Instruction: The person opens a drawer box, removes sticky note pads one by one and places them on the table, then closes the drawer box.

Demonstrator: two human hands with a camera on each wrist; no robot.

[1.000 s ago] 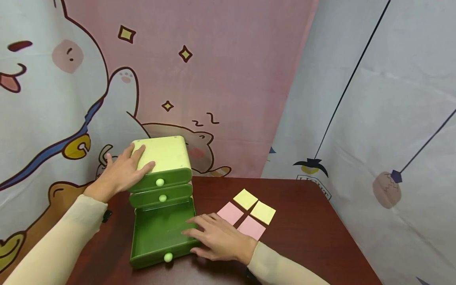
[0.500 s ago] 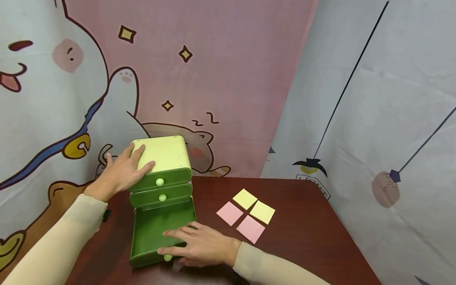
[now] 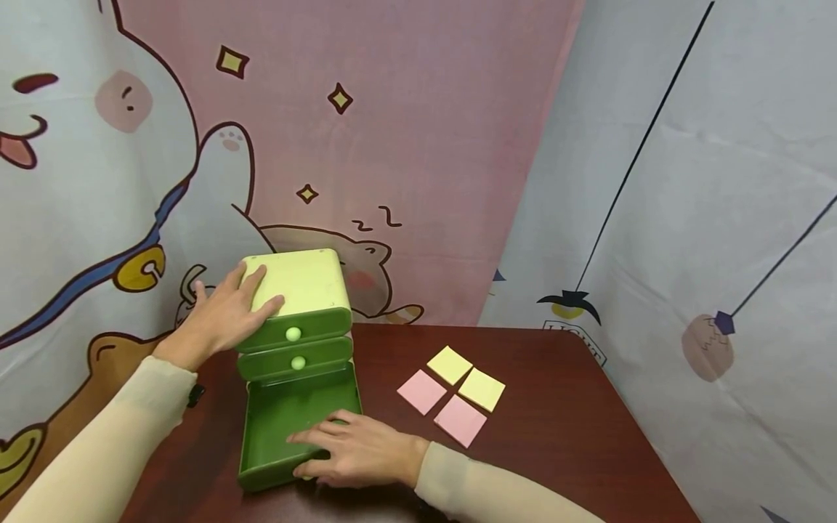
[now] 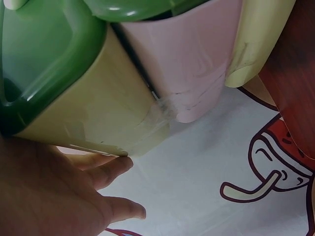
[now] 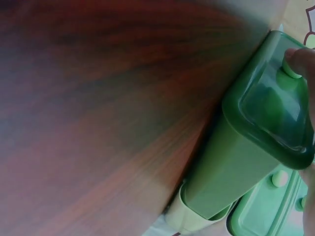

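Note:
A small desktop drawer cabinet (image 3: 304,283) with a pale yellow top stands on the table at left in the head view. Its bottom drawer (image 3: 261,476) is pulled out, with a bare green floor; the two drawers above are pushed in. Spread fingers of my left hand (image 3: 222,316) rest on the cabinet's top left edge. My right hand (image 3: 366,450) is at the bottom drawer's front, its other fingers extending over the front wall. In the right wrist view the thumb touches the round green knob (image 5: 290,71); the head view mostly hides that knob.
Two yellow sticky-note pads (image 3: 450,365) and two pink pads (image 3: 461,420) lie on the dark wooden table (image 3: 556,436) right of the cabinet. A printed cartoon cloth (image 3: 425,145) hangs close behind, and a pale cloth (image 3: 686,218) hangs at the right.
My right hand has moved left, from the bottom drawer's right side to the knob at its front, uncovering the pink pads. The left hand and cabinet have stayed still.

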